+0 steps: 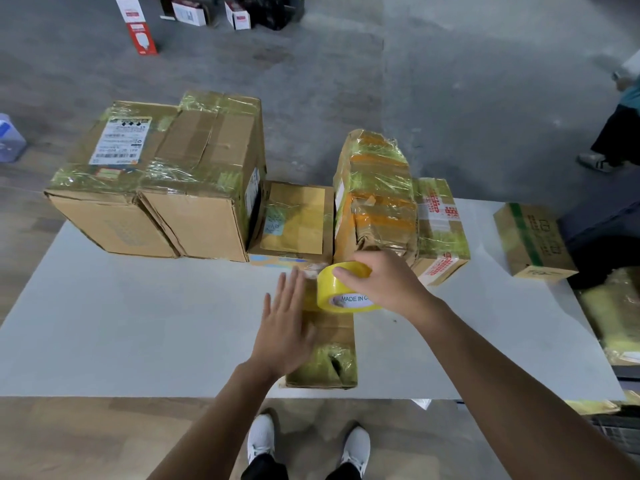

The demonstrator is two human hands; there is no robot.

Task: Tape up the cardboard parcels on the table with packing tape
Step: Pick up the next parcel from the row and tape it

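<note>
A narrow cardboard parcel (332, 355) lies lengthwise at the table's near edge, its near end wrapped in yellowish tape. My left hand (282, 327) lies flat on the parcel's left side with straight fingers. My right hand (384, 282) grips a roll of yellow packing tape (337, 289) at the parcel's far end. A strip of tape appears to run from the roll along the parcel's top.
Along the far edge of the white table (138, 323) stand two large taped boxes (162, 181), a flat parcel (294, 220), a tall wrapped bundle (377, 199), a red-printed box (440, 230) and a green-striped box (533, 240). A person's legs (613, 133) show at right.
</note>
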